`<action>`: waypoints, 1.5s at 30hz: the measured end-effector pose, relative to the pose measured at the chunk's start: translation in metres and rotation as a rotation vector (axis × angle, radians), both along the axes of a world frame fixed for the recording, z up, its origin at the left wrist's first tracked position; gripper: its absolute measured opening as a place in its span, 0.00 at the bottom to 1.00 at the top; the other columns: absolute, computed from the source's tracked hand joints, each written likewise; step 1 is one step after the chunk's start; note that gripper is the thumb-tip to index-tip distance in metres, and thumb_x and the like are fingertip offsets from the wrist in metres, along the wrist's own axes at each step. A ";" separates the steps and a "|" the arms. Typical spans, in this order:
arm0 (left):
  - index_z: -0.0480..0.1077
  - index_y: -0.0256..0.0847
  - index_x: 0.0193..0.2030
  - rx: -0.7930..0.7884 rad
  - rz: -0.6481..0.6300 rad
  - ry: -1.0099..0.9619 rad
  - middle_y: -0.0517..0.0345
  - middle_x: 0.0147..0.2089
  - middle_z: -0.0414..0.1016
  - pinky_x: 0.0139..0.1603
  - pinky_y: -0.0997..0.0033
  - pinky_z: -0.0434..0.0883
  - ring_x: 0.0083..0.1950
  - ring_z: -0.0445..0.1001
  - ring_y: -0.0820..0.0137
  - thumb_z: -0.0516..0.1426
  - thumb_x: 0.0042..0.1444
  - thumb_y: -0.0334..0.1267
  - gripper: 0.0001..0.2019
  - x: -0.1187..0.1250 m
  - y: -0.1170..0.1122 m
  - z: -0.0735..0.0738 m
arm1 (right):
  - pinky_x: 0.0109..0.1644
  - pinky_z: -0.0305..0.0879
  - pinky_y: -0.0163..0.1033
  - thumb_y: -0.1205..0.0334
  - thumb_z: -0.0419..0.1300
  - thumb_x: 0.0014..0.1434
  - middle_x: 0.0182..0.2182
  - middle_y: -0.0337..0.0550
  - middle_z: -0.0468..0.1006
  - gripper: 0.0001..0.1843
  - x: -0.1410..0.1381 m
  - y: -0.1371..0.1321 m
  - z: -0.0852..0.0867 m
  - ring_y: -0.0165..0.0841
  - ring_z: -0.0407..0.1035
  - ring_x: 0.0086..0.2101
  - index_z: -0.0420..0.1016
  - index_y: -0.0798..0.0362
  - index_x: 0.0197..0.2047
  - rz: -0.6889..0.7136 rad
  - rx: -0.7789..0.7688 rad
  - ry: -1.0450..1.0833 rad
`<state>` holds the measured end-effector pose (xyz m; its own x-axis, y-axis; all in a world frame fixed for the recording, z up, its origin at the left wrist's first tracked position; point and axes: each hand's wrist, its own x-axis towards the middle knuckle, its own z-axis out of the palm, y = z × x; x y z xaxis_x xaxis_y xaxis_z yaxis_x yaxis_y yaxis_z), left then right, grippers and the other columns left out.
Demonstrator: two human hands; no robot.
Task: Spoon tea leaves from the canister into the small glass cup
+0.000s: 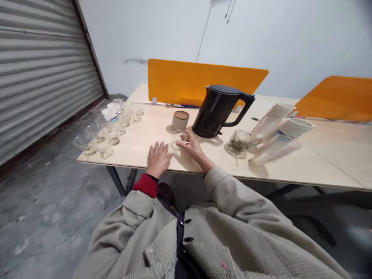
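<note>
A clear plastic cup (pixel 176 141) stands near the table's front edge, with my right hand (pixel 190 146) wrapped round its right side. My left hand (pixel 158 158) lies flat on the table just left of the cup, fingers stretched out and holding nothing. Behind the cup stands a grey canister (pixel 180 122) with a wooden lid. A black electric kettle (pixel 216 112) stands behind and to the right of my right hand. Farther right, a glass cup (pixel 240 142) with dark dried leaves in it sits on a clear saucer (pixel 236 154).
Several clear cups (pixel 103 149) with some contents crowd the table's left end, along with white paper cups (pixel 109 114). Stacks of clear cups (pixel 276 151) and paper cups (pixel 298 127) stand at right. An orange divider (pixel 180 83) runs along the back of the table (pixel 139 143).
</note>
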<state>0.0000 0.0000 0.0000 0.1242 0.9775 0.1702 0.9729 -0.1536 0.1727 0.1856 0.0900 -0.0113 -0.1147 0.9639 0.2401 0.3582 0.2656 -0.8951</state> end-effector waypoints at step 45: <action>0.73 0.37 0.71 0.066 -0.046 -0.170 0.41 0.74 0.72 0.82 0.40 0.55 0.82 0.58 0.50 0.49 0.73 0.35 0.24 0.003 0.001 -0.020 | 0.43 0.69 0.40 0.43 0.73 0.46 0.40 0.37 0.75 0.33 -0.213 0.163 -0.004 0.34 0.70 0.39 0.71 0.50 0.50 0.298 0.047 0.079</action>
